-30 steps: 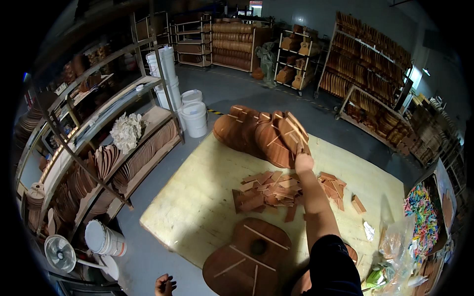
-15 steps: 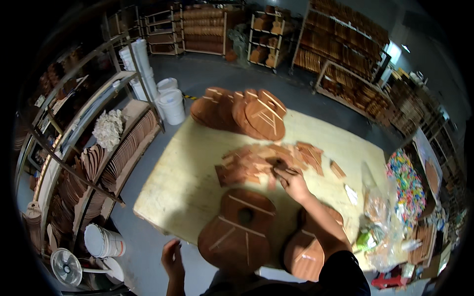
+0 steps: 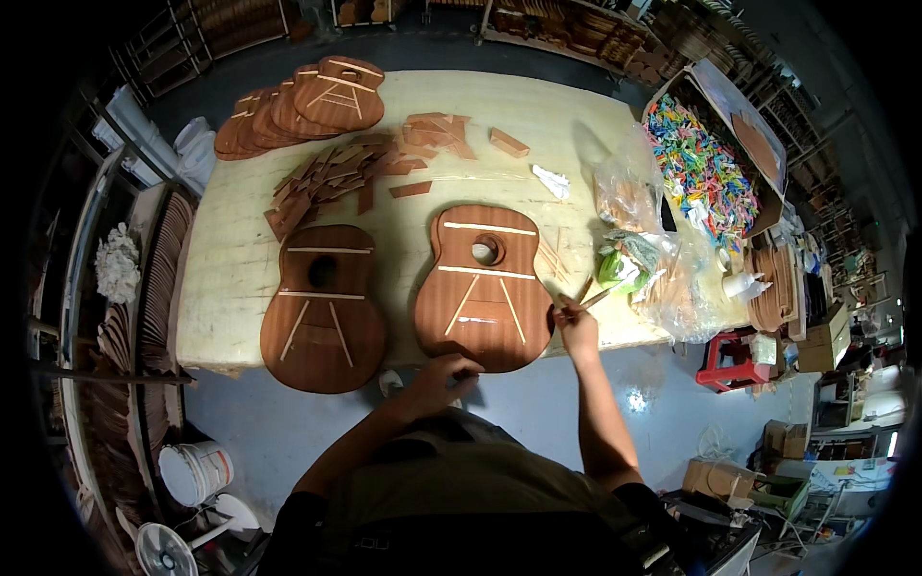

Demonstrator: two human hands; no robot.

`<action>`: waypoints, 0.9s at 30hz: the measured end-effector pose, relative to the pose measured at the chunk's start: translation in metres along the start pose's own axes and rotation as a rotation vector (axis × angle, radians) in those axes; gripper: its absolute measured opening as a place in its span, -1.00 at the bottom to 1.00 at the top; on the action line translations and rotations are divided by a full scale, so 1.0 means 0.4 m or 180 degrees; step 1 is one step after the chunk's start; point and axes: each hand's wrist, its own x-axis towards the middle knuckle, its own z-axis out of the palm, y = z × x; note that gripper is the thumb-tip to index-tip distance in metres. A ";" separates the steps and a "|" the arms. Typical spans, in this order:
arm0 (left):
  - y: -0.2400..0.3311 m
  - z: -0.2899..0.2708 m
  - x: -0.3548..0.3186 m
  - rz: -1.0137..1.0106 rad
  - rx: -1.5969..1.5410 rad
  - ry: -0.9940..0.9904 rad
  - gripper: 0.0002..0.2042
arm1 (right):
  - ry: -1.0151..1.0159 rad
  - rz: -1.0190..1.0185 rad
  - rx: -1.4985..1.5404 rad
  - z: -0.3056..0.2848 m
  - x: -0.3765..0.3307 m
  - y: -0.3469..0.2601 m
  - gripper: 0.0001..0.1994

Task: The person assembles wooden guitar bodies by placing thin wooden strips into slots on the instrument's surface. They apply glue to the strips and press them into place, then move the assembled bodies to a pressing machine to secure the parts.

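Nearby, two guitar tops [image 3: 485, 288], perhaps six stacked [image 3: 298, 106].

A single fisheye view from the person's head looks steeply down onto the worktable [image 3: 240, 278] from close above, forearms entering from the lower edge, shelves and floor bending around the rim.

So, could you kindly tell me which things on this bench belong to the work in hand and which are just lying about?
In hand:
- right-hand brown wooden guitar-shaped board, left hand at its near edge
- thin pale wooden sticks in right hand

Lying about:
- left-hand guitar-shaped board
- stacked boards
- brown wood offcuts
- box of coloured clips
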 end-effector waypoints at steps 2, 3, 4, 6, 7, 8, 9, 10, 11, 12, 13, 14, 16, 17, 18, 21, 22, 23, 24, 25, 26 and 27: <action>-0.011 0.023 0.002 -0.0014 0.0082 0.0155 -0.83 | 0.0009 -0.0076 -0.0322 0.010 -0.031 -0.077 -0.68; -0.009 0.026 0.002 -0.0003 0.0151 0.0141 -0.83 | 0.0134 -0.0162 -0.0454 0.016 -0.036 -0.074 -0.69; -0.007 0.029 -0.001 0.0004 0.0219 0.0132 -0.84 | 0.0255 -0.0251 -0.0584 0.020 -0.039 -0.068 -0.71; 0.004 0.031 -0.003 0.0050 0.0325 0.0135 -0.85 | 0.0487 -0.0374 -0.0328 0.030 -0.036 -0.040 -0.71; 0.009 0.031 -0.004 0.0071 0.0377 0.0136 -0.85 | 0.0602 -0.0431 -0.0198 0.035 -0.035 -0.028 -0.71; 0.008 0.037 -0.006 0.0075 0.0330 0.0217 -0.86 | 0.0743 -0.0415 0.0087 0.029 -0.035 -0.045 -0.75; 0.003 0.042 -0.008 0.0080 0.0283 0.0299 -0.86 | 0.0752 -0.0410 0.0183 0.019 -0.040 -0.062 -0.76; -0.002 0.041 -0.013 0.0085 0.0238 0.0381 -0.86 | 0.0758 -0.0404 0.0280 0.010 -0.046 -0.083 -0.77; -0.010 0.042 -0.008 0.0187 0.0243 0.0351 -0.86 | 0.0375 0.0021 0.0906 0.009 -0.040 -0.075 -0.79; -0.016 0.040 -0.004 0.0289 0.0251 0.0324 -0.85 | -0.0039 -0.0012 0.2387 0.013 -0.042 -0.071 -0.73; -0.020 0.035 -0.004 0.0390 0.0262 0.0299 -0.85 | -0.0178 0.0130 0.2736 0.007 -0.049 -0.067 -0.71; -0.016 0.027 -0.007 0.0244 0.0228 0.0130 -0.84 | -0.0331 0.0265 0.3080 -0.001 -0.057 -0.073 -0.68; 0.006 0.001 -0.025 -0.0052 0.0171 -0.0180 -0.82 | -0.0193 0.0182 0.3206 -0.013 -0.080 -0.127 -0.69; 0.032 -0.020 -0.045 -0.0446 0.0179 -0.0482 -0.80 | -0.0045 0.0104 0.3467 -0.001 -0.089 -0.155 -0.68; 0.045 -0.036 -0.063 -0.0705 -0.0032 -0.0546 -0.79 | 0.0092 0.0028 0.3728 0.018 -0.096 -0.180 -0.68; 0.047 -0.055 -0.162 -0.1273 -0.1349 -0.0164 -0.77 | -0.0194 0.0198 0.4107 0.080 -0.127 -0.252 -0.65; 0.044 -0.077 -0.194 -0.1074 -0.1097 0.0145 -0.76 | -0.0166 0.0437 0.4197 0.113 -0.142 -0.287 -0.65; 0.045 -0.099 -0.229 -0.0889 -0.0852 0.0432 -0.75 | -0.0411 0.0533 0.4111 0.139 -0.181 -0.347 -0.64; 0.051 -0.121 -0.258 -0.0695 -0.0608 0.0677 -0.74 | -0.0711 0.0479 0.4045 0.175 -0.210 -0.370 -0.65; 0.067 -0.152 -0.297 -0.1500 -0.1187 0.0694 -0.69 | -0.1028 0.0413 0.3963 0.215 -0.237 -0.396 -0.66; 0.046 -0.169 -0.345 -0.1466 -0.0762 0.1101 -0.67 | -0.1539 0.0212 0.4047 0.255 -0.258 -0.420 -0.71; 0.017 -0.180 -0.392 -0.1417 -0.0340 0.1479 -0.65 | -0.1783 0.0258 0.3820 0.289 -0.265 -0.441 -0.71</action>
